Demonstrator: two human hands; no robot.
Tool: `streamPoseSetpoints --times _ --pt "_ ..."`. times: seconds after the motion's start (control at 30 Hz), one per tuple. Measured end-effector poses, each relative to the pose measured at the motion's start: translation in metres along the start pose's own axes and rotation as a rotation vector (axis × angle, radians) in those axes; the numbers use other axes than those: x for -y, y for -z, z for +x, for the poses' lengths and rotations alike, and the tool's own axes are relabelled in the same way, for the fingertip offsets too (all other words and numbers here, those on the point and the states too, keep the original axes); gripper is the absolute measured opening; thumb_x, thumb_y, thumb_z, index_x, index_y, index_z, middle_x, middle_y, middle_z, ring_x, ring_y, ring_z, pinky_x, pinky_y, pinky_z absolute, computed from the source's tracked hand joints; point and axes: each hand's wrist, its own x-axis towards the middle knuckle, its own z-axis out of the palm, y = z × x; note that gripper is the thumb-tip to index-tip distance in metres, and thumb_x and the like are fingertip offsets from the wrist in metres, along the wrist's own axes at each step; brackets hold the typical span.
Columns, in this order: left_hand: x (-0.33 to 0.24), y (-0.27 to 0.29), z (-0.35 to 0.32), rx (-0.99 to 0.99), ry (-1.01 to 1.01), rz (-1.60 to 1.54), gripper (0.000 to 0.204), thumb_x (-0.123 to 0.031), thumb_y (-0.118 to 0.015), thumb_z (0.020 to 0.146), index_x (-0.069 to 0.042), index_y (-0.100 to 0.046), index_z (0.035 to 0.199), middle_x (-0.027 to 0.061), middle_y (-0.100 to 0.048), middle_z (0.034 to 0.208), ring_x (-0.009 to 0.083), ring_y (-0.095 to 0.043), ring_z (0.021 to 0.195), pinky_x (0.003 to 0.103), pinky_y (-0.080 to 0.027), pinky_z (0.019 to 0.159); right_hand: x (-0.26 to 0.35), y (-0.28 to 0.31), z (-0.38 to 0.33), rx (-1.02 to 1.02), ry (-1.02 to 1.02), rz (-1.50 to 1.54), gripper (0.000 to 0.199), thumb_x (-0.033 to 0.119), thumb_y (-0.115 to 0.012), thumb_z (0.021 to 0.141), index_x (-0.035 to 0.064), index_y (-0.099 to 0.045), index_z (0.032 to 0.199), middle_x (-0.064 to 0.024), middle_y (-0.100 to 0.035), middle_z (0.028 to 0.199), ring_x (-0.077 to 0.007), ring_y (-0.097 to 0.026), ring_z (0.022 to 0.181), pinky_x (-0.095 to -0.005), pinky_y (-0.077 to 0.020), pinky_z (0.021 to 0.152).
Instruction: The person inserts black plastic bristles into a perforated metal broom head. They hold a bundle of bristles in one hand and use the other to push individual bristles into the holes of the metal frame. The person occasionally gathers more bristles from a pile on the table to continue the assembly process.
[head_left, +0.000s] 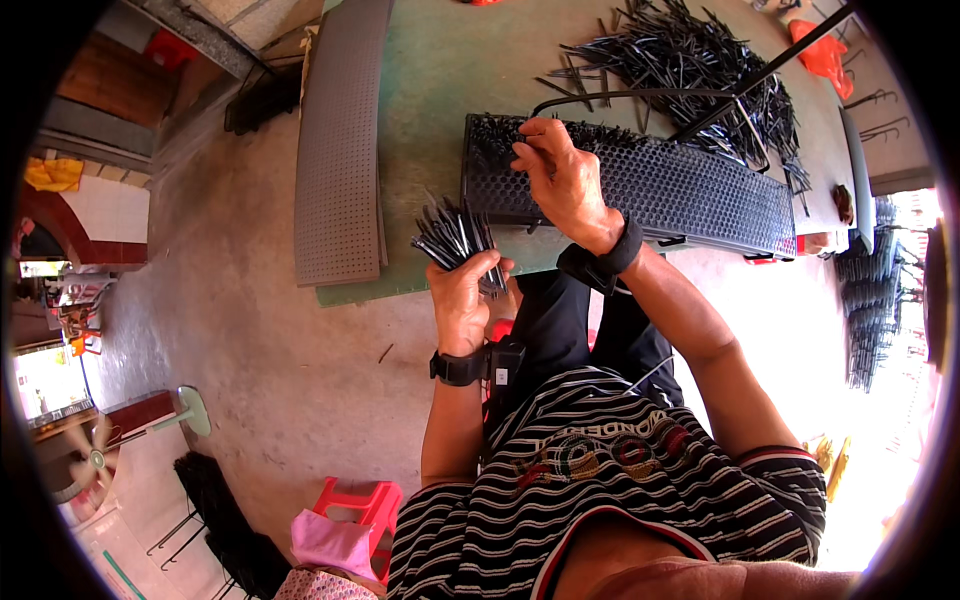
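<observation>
My left hand is wrapped round a bundle of thin black sticks, which fan out above the thumb at the table's near edge. Over the left part of a long black tray with rows of round holes is my right hand. Its fingers are curled and close together; whether a stick is between them I cannot make out. Short black pieces stand in the tray's far rows, densest at the left end. Most of its near and right holes show bare. Behind the tray lies a large loose heap of black sticks.
The tray rests on a green table, with a bent black metal rod slanting over it. Grey perforated panels lie along the table's left edge. An orange bag is at the far right. A pink stool stands behind me on the left.
</observation>
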Motion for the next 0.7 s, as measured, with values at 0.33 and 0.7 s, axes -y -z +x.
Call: streamPoseSetpoints --times 0.33,0.7 --pt "-0.007 -0.006 -0.005 -0.014 0.036 -0.012 0.018 0.006 -0.066 0.073 0.004 -0.062 0.09 0.0125 -0.066 0.081 0.0243 -0.065 0.06 0.032 -0.052 0.05 -0.012 -0.003 0.004 0.088 0.285 -0.342 0.006 0.005 -0.062 0.08 0.0003 -0.061 0.083 -0.0119 -0.059 0.073 -0.0334 -0.059 0.064 -0.0363 -0.0481 0.055" --pt "-0.004 -0.014 -0.005 0.029 0.062 -0.037 0.026 0.006 -0.064 0.073 0.004 -0.061 0.098 0.0137 -0.066 0.083 0.0254 -0.065 0.061 0.032 -0.053 0.05 0.006 0.018 -0.011 0.088 -0.464 0.395 0.01 0.004 -0.058 0.085 -0.0029 -0.06 0.092 -0.0071 -0.065 0.069 -0.0122 -0.063 0.056 -0.023 -0.0484 0.05"
